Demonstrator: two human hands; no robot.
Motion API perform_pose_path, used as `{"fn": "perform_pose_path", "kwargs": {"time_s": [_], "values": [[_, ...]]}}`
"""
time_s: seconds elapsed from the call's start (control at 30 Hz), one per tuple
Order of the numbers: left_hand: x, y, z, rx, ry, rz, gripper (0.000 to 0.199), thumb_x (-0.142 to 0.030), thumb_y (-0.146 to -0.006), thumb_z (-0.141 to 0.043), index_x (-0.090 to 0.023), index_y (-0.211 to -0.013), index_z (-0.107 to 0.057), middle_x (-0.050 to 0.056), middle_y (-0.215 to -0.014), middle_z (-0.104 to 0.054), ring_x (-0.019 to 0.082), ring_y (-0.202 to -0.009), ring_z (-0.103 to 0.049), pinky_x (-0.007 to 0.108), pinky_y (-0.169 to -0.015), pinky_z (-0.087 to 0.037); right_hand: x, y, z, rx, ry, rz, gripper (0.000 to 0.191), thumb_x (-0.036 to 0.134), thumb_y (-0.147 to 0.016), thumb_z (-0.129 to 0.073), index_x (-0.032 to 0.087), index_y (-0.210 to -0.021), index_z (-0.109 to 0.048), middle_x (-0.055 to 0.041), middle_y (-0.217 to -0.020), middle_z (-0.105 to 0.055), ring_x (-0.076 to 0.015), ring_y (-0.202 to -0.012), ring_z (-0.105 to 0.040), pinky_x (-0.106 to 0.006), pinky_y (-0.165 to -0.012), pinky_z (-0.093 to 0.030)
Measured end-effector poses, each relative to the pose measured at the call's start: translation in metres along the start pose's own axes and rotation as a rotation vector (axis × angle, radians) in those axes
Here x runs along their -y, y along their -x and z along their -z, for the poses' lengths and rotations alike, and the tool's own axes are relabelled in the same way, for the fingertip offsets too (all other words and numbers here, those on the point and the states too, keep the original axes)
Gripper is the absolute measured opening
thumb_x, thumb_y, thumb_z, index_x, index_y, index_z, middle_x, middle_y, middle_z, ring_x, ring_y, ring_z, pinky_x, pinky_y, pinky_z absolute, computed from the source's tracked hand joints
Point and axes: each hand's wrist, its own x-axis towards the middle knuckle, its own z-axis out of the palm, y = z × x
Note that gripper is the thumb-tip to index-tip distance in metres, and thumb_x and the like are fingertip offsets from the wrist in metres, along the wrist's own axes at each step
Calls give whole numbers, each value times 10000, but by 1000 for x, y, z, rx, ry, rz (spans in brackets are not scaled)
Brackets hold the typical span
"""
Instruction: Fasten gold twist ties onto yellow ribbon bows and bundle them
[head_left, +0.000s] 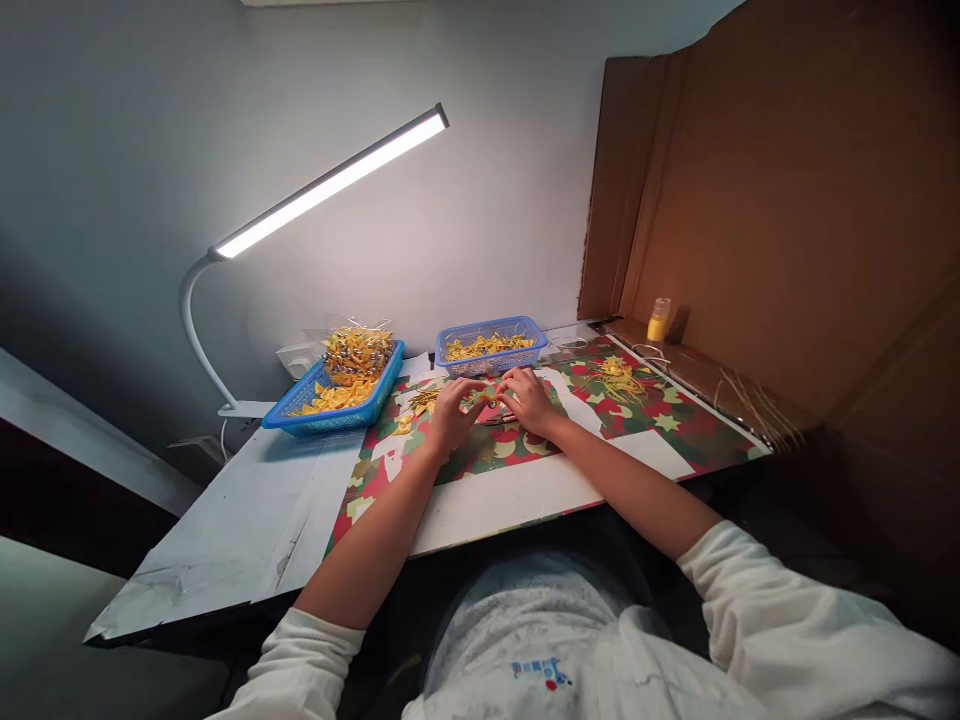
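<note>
My left hand (453,414) and my right hand (528,402) meet over the patterned board, fingertips pinched together. Between them is a small yellow piece (492,402) with a dark spot; its exact kind is too small to make out. Just below the fingers lies a slim metal tool (501,420), partly hidden by my right hand. Yellow star-shaped pieces (403,426) and thin yellow cord lie to the left of my left hand. Farther right is a heap of yellow pieces with cords (619,378).
A blue basket (300,424) of yellow pieces and shiny items stands at left. Behind my hands is a purple-blue basket (491,328) of yellow cords. A lit lamp (330,185) leans overhead. A small yellow-filled bottle (658,320) stands near the cardboard wall (780,220).
</note>
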Motion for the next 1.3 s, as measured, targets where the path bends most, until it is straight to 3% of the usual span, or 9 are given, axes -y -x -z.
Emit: {"fn": "perform_pose_path", "kwargs": {"time_s": [0.13, 0.47, 0.63, 0.77, 0.87, 1.0, 1.17, 1.3], "values": [[0, -1, 2, 60, -16, -37, 160, -362, -841, -650, -216, -780, -670, 43, -805, -694, 201, -784, -568, 328, -752, -414, 0, 1, -1, 34, -14, 1, 130, 199, -912, -527, 191, -843, -638, -74, -1028, -591, -220, -997, -470, -370, -915, -378], [-3, -4, 2, 45, 248, 313, 159, -337, -717, -742, -197, -680, -677, 21, -678, -639, 179, -694, -533, 286, -683, -386, 0, 1, -2, 12, 34, -33, 159, 225, -911, -478, 191, -854, -623, -103, -1121, -543, -253, -1052, -429, -421, -945, -367], [3, -5, -3, 37, 518, 604, 229, -398, -727, -733, -175, -775, -712, 42, -743, -670, 205, -760, -573, 287, -712, -393, -1, 2, -3, 12, 20, -1, 126, 218, -892, -520, 196, -857, -639, -96, -1113, -546, -251, -1039, -438, -418, -945, -374], [10, -4, -6, 111, 689, 750, 263, -432, -731, -725, -171, -765, -728, 79, -899, -707, 233, -905, -587, 292, -745, -415, 0, 2, -3, 26, 2, 38, 123, 235, -891, -540, 196, -875, -656, -95, -1107, -548, -244, -1030, -450, -412, -947, -376], [13, -4, -7, 116, 860, 824, 270, -413, -698, -755, -168, -806, -724, 87, -978, -698, 222, -911, -598, 301, -739, -452, 0, 2, -3, -5, -19, 10, 134, 233, -894, -530, 198, -869, -658, -91, -1097, -547, -241, -1030, -455, -410, -954, -373], [11, -3, -6, 106, 914, 868, 287, -409, -671, -781, -159, -796, -713, 77, -934, -688, 201, -873, -609, 295, -733, -475, -3, 1, -3, -37, -45, -13, 140, 235, -890, -528, 206, -853, -660, -83, -1074, -548, -241, -1038, -458, -405, -958, -373], [5, -4, -5, 180, 912, 833, 347, -442, -609, -823, -175, -797, -706, 41, -874, -681, 206, -847, -643, 295, -735, -493, -1, 1, -2, -54, -65, -22, 110, 238, -868, -560, 200, -839, -659, -85, -1071, -559, -243, -1048, -466, -408, -963, -373], [3, -4, -4, 189, 884, 821, 382, -450, -567, -852, -169, -759, -678, -4, -773, -640, 148, -718, -624, 274, -698, -493, 2, -1, -1, -75, -227, -82, 91, 258, -835, -583, 199, -792, -638, -76, -1079, -578, -234, -1089, -483, -405, -998, -363]]}}
